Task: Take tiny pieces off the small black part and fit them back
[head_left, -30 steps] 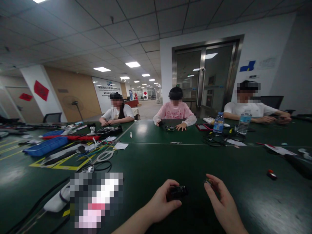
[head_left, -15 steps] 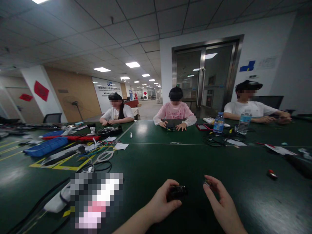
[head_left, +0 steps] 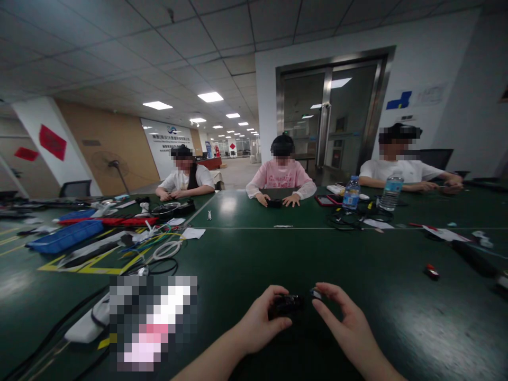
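My left hand point(head_left: 265, 319) is closed round a dark, blocky object point(head_left: 289, 303), thumb below and fingers above. Just to the right, my right hand point(head_left: 342, 316) pinches a small object point(head_left: 316, 293) with a pale side between thumb and forefinger. A narrow gap separates the two objects. Both hands are low in the view, over the dark green table point(head_left: 246, 264). The fine details of both held objects are too dark and small to make out.
A small red item point(head_left: 431, 272) lies to the right. At the left are a white power strip point(head_left: 85, 323), cables and a blue tray point(head_left: 65, 238). Bottles point(head_left: 351, 193) stand farther back. Three people sit across the table.
My right hand has moved left with its small object, nearer to the dark object in my left hand. The whole view has shifted slightly.
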Action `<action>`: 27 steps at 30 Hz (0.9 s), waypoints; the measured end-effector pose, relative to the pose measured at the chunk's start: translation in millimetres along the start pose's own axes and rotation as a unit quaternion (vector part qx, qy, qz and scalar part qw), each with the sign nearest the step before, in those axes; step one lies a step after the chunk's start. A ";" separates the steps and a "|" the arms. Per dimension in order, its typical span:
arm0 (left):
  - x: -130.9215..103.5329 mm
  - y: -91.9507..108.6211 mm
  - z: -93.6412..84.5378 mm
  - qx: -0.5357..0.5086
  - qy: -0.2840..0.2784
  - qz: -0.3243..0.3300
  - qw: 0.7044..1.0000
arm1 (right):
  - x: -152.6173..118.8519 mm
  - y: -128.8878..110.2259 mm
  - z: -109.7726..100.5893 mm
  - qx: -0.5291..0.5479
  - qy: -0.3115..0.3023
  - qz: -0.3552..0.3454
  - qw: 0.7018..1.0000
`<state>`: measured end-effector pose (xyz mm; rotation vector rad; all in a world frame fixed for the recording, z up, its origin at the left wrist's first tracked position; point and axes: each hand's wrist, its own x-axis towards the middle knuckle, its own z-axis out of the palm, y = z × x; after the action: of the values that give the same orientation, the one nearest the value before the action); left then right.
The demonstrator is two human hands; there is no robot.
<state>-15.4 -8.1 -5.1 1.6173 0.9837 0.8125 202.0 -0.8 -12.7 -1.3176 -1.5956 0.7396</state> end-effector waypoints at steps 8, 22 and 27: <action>1.2 1.0 1.8 0.008 -0.009 0.014 1.000 | -3.8 -15.0 8.0 0.004 -0.103 -0.068 0.992; 0.8 4.0 3.0 0.015 -0.027 0.022 0.999 | -6.5 -16.0 11.7 -0.006 -0.196 -0.048 0.979; 0.4 5.1 2.8 0.008 -0.027 0.007 1.000 | -7.9 -16.0 9.4 0.008 -0.192 -0.049 0.980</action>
<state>-11.7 -9.6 -0.8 1.6525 0.9435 0.7699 186.9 -11.4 -4.6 -1.1198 -1.9387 0.9880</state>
